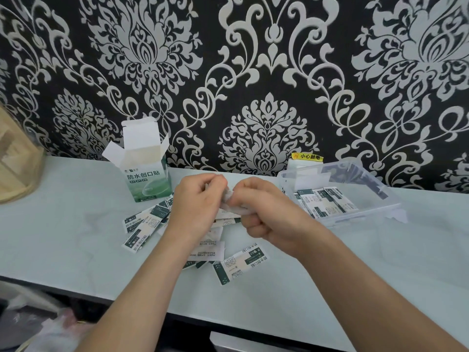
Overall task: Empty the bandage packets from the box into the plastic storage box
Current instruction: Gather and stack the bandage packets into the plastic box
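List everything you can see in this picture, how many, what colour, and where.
bandage box: one, white and green, flaps open, back left of table
loose packets: many, white and dark green, on table beneath the hands
plastic storage box: one, clear, right of table
stored packets: several, white and dark green, inside it
yellow label: one, behind storage box
wooden item: one, pale, far left
table: one, pale
wallpaper: black and silver
crumpled piece: one, white, between hands
left hand: pinches it
right hand: pinches it
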The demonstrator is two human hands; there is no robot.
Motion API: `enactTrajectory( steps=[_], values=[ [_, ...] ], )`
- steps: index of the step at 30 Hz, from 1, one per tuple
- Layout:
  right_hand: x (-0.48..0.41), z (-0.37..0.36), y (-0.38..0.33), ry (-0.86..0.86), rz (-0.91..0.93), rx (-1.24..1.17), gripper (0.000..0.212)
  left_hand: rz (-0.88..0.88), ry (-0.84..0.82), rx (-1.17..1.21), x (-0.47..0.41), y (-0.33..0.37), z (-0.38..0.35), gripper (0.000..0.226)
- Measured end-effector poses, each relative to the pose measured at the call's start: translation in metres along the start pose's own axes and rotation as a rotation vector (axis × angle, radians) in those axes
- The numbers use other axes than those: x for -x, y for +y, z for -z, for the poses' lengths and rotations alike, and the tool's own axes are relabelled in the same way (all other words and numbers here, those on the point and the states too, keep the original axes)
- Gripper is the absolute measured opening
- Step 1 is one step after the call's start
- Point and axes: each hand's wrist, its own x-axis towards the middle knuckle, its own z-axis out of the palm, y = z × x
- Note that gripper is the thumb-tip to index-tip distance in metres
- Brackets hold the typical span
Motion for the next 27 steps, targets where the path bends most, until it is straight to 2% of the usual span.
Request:
enactTrajectory(
  steps=[3,5,9,14,17,20,22,24,27],
  values=[
    [-0.002,0.001,-0.002,0.02,-0.046,-0.312,0.01,0.044,0.079,0.017,-0.002,-0.002,-0.003,0.042],
    [-0.003,-0.003,0.001,0.094,-0.048,-0.4,0.011,0.068,0.133,0.029,-0.002,-0.001,-0.009,0.045],
    [-0.004,-0.01,0.003,0.181,-0.033,-0.371,0.026,-0.022,0.223,-0.042,0.0,0.007,-0.025,0.038],
    [-0.002,-0.003,0.001,0.209,-0.07,-0.285,0.021,-0.115,0.297,-0.192,-0.005,0.006,-0.028,0.036],
    [-0.001,-0.004,0.003,0.213,-0.002,-0.256,0.02,-0.216,0.256,-0.217,-0.004,0.006,-0.033,0.035],
    [0.001,-0.002,0.002,0.233,0.069,-0.276,0.032,-0.299,0.225,-0.222,0.0,0.01,-0.039,0.035],
    [0.002,-0.001,0.0,0.212,0.104,-0.273,0.027,-0.233,0.229,-0.149,-0.004,0.012,-0.035,0.036],
    [0.003,0.0,-0.001,0.22,0.144,-0.202,0.023,-0.092,0.202,-0.01,-0.009,0.013,-0.03,0.039],
    [0.003,0.003,-0.003,0.257,0.231,-0.084,0.022,0.159,0.024,0.244,-0.01,0.017,-0.024,0.041]
  ],
)
